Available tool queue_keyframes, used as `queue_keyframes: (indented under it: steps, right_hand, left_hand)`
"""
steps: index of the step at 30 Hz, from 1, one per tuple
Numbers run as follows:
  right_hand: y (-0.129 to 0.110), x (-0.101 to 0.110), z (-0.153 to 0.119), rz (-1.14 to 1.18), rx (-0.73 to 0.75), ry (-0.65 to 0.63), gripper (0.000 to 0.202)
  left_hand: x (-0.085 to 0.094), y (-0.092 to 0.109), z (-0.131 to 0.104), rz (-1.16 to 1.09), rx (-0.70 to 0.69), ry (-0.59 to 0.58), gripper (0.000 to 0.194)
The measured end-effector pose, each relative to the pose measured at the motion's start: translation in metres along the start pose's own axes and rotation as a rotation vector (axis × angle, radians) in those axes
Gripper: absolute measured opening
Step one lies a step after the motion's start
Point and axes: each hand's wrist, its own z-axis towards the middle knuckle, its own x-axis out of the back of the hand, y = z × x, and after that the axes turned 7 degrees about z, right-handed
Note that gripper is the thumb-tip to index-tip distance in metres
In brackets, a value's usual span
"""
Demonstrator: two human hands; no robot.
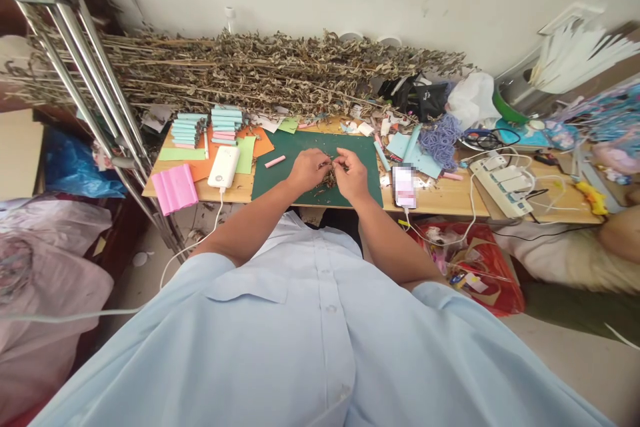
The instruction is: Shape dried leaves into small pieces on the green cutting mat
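Note:
Over a dark green cutting mat, my left hand and my right hand meet with fingers bent and pinched together. Bits of dried leaves show between and just below the fingertips, and crumbs are scattered on the mat. Left of my left hand lies a small pink paper roll. Blue and pink paper rolls are stacked at the mat's left. A long heap of dried herb stalks stretches along the wall behind the mat.
At left are a white power bank, pink paper and metal crutches. To the right sit a phone, purple yarn and a power strip with cables. A red bag stands below; another person's arm is at far right.

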Motion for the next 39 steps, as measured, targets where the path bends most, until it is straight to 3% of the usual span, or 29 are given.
queue_keyframes:
  steps: [8, 13, 17, 21, 25, 34, 39]
  right_hand:
    - [0.0, -0.001, -0.002, -0.006, -0.055, 0.015, 0.04]
    - [0.002, 0.008, 0.005, 0.033, -0.118, 0.118, 0.034]
    - [0.002, 0.015, 0.01, 0.114, -0.181, 0.114, 0.036]
    - [0.001, 0.012, 0.006, 0.171, -0.19, 0.082, 0.039]
    - [0.002, 0.005, 0.0, 0.142, -0.139, 0.067, 0.037]
    - [0.002, 0.003, -0.025, -0.057, -0.102, -0.015, 0.031]
    - [0.001, 0.01, -0.037, -0.067, -0.107, 0.04, 0.029]
  left_hand:
    - [-0.008, -0.005, -0.002, -0.009, -0.007, -0.04, 0.023]
    - [-0.011, -0.014, -0.004, 0.02, 0.062, -0.054, 0.024]
    - [-0.012, -0.02, -0.002, 0.02, 0.046, -0.076, 0.021]
    - [-0.011, -0.013, 0.0, 0.059, 0.039, -0.009, 0.031]
    - [-0.01, -0.002, -0.001, 0.062, -0.061, 0.022, 0.026]
    - [-0.004, 0.007, -0.016, 0.23, -0.188, -0.096, 0.03]
    - [-0.004, 0.002, -0.022, 0.208, -0.143, -0.128, 0.026]
